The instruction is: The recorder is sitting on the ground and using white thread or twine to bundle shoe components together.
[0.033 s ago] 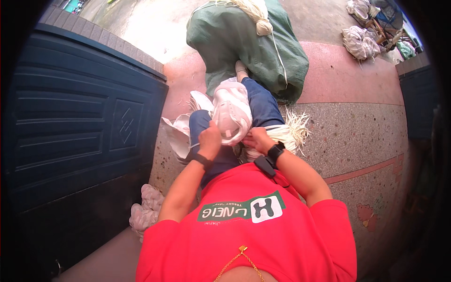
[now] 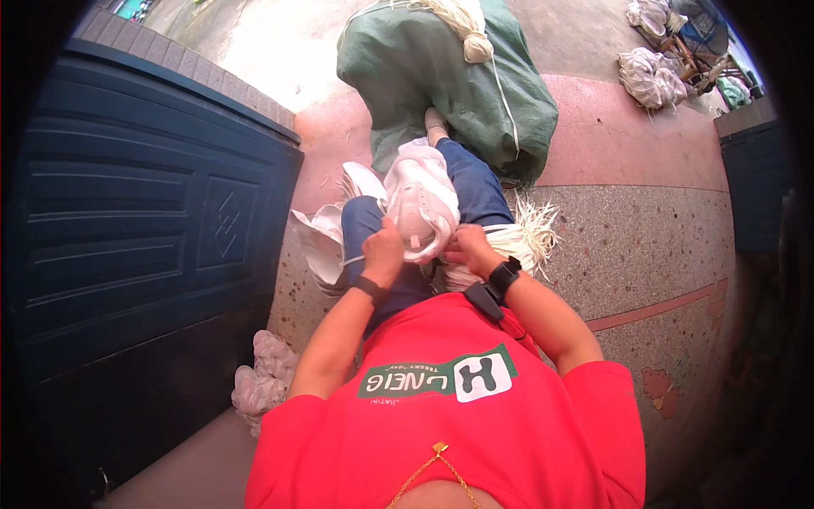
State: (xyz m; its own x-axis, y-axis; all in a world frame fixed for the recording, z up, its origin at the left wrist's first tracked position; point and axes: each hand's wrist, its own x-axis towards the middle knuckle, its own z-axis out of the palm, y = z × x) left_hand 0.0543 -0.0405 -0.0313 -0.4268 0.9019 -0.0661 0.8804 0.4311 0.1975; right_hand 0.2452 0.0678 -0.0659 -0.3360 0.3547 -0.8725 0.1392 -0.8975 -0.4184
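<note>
A white shoe upper with rows of eyelets lies over my lap between my knees, its opening toward me. My left hand is closed at its left edge, and a thin white lace sticks out beside the fingers. At the lower right edge of the upper, my right hand has its fingers curled in. Whether it grips the upper or a lace is hidden. A thick bundle of white laces rests across my right thigh, next to that hand.
More white uppers hang by my left knee. A large green sack stands ahead, with a hank of laces on top. A blue panelled door is at left, with pale bundles beside it. Other bundles lie far right.
The shoe upper has shifted slightly to the right and turned a little. My left hand has moved slightly right, and my right hand has moved a little up and right.
</note>
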